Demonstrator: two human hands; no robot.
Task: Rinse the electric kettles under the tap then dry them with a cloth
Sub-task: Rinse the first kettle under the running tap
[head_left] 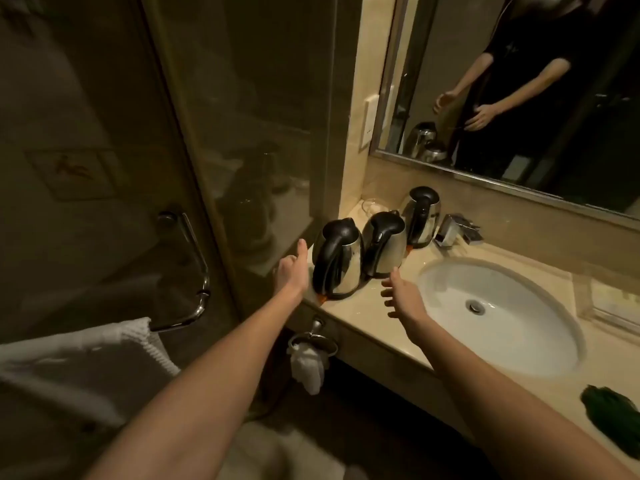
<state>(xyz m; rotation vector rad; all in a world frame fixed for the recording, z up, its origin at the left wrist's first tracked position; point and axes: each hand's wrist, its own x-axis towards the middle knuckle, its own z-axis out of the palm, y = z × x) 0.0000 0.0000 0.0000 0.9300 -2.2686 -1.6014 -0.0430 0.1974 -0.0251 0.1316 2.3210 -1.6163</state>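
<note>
steel kettles [388,252] stand upright in a row, black handles [329,261] toward us; our left hand [292,270] and right hand [403,296] flank the nearest kettle [348,268], fingers loose, holding nothing.

Pretty tight on the left side tbh. Three kettles are lined up along the counter [360,315], and the nearest kettle [337,263] is squeezed up near the glass shower panel [263,116], so only a narrow slot is left there, taken up by the left hand [292,271]. The middle kettle [385,251] is set just beside it, with hardly any gap. The far kettle [420,218] is boxed in by the tap [457,230] and the back wall [485,199]. Open room is found over the sink basin [519,344] and along the counter's front strip, where the right hand [403,296] is held.
</note>
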